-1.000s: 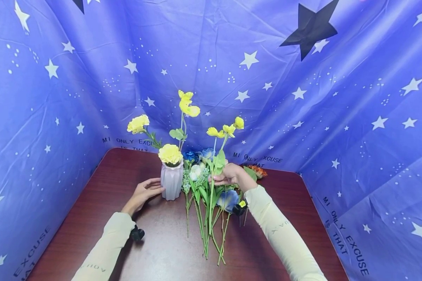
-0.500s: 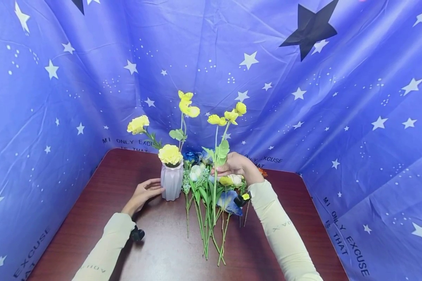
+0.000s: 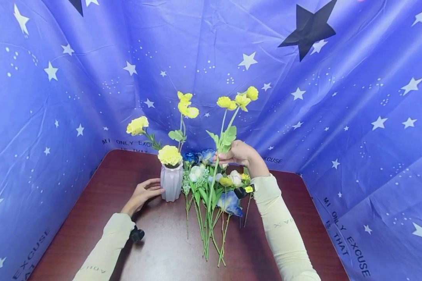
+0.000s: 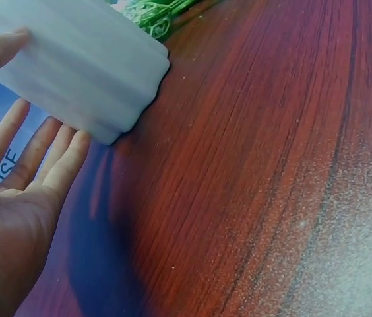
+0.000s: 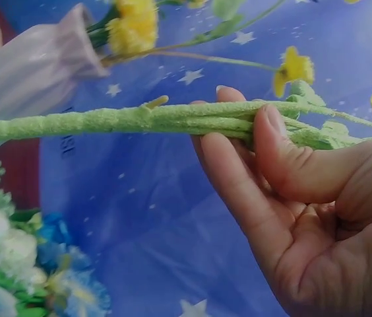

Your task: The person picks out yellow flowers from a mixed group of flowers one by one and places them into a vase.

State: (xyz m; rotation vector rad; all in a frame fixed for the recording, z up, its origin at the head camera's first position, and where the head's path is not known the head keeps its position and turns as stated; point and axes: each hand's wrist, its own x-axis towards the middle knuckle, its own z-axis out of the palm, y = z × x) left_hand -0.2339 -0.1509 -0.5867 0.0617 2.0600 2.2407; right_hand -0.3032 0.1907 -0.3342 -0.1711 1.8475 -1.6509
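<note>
A pale lilac fluted vase (image 3: 171,182) stands upright on the table, holding a yellow carnation (image 3: 170,155), a second carnation leaning left and a taller yellow spray. Beside it my left hand (image 3: 145,194) touches the vase's left side with fairly straight fingers; the thumb lies against its wall in the left wrist view. Over the loose flowers, my right hand (image 3: 240,153) pinches a branching artificial yellow flower (image 3: 214,171) between thumb and fingers, just below its leaves (image 3: 228,136). Its blooms point up and its green stem hangs down, overlapping the pile in the head view.
Right of the vase lies a pile of artificial flowers: blue blooms (image 3: 229,203), white ones (image 3: 235,177) and green stems (image 3: 222,249) reaching toward the front. The dark red-brown table (image 3: 154,249) is bounded by a blue star-printed cloth (image 3: 204,47) at the back and sides.
My right hand has risen and moved slightly right, lifting the yellow flower higher above the pile. White and yellow blooms beneath it now show. The left hand and vase stay in place.
</note>
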